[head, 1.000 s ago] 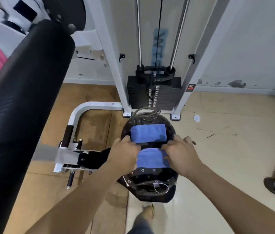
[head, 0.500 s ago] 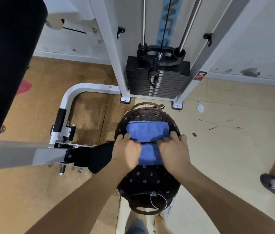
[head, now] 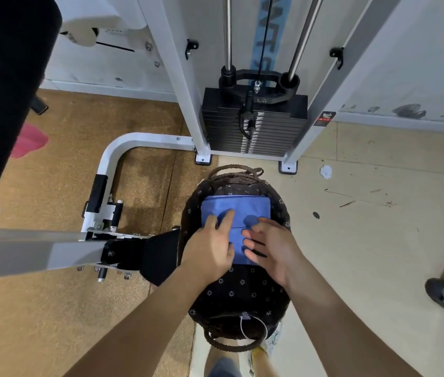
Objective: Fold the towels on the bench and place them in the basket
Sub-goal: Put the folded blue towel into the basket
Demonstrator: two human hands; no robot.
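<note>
Two folded blue towels, the farther towel (head: 235, 208) and the nearer towel (head: 236, 250), are laid inside the lined wicker basket (head: 279, 202) before the weight stack (head: 269, 131). The left hand (head: 210, 244) and right hand (head: 271, 247) are spread open over them, with nothing gripped. The frame sticker (head: 324, 118) cannot be read.

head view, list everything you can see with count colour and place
folded blue cloth towels: two, blue, one behind the other inside the basket
dark woven basket with flowered lining: one, brown-black, on the floor, centre
black metal weight stack: one, black, behind the basket
white steel machine frame: one, white, around the stack
black padded roller: one, black, far left
pink cloth: one, pink, on the floor, left
left grip: one, bare hand, fingers straight on the towels
right grip: one, bare hand, fingers straight on the towels
</note>
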